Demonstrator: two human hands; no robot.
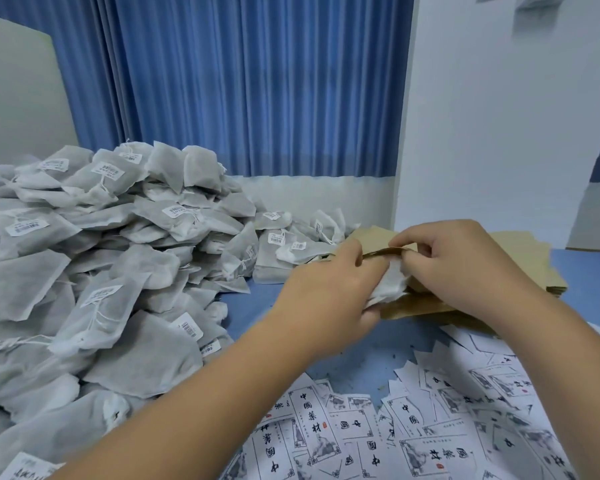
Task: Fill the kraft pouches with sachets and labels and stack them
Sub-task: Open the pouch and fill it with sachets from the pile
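The left hand had its grip curled round a white sachet at the mouth of a kraft pouch. The right hand pinched the pouch's rim. Both hands hid much of the pouch, which lay on the worktop.

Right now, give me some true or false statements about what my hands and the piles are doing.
The left hand holds a white sachet at the mouth of the kraft pouch. True.
The right hand hangs idle. False: its fingers pinch the pouch's rim.
The sachet pile lies on the person's right. False: it lies on the left.
Printed labels lie scattered at the near right. True.
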